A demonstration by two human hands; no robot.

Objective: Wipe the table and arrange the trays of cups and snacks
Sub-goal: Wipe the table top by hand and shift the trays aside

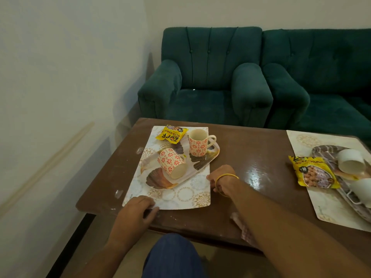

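A white patterned placemat (180,195) lies on the brown table (251,157). On it rests an oval tray (202,163) with an upright orange-flowered cup (197,145), a second flowered cup (172,164) on its side, and a yellow snack packet (171,134) at the far edge. My left hand (138,209) grips the mat's near left corner. My right hand (221,178) holds the mat's right edge. At the right, another placemat (329,207) carries a tray (321,150), two tipped white cups (351,161) (361,190) and a yellow snack packet (311,171).
A pinkish cloth (244,227) lies at the table's near edge under my right forearm. Two green armchairs (210,77) stand behind the table. A wall is at the left. My knee (172,255) is below the table edge.
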